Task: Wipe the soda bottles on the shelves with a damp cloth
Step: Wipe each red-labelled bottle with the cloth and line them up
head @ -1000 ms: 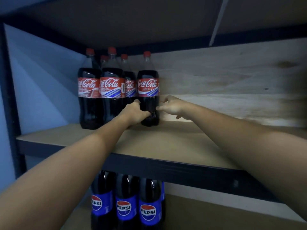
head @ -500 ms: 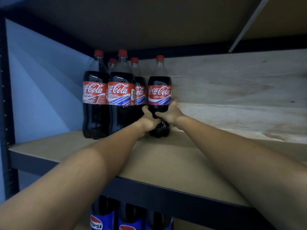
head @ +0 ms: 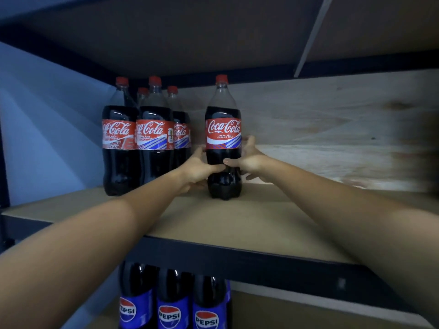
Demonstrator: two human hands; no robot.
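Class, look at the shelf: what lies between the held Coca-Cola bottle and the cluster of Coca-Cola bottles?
In the head view, only the left hand and bare shelf.

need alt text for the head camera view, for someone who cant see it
Both hands, left hand and right hand, grip one upright Coca-Cola bottle on a wooden shelf, apart from a cluster of Coca-Cola bottles at its left. Pepsi bottles stand below.

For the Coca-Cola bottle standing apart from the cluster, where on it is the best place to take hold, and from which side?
Best at the dark lower body under the label of the lone Coca-Cola bottle, from the open front of the shelf. It stands upright with free space on both sides. The left hand and right hand already wrap it there. The tapered neck would likely give less control.
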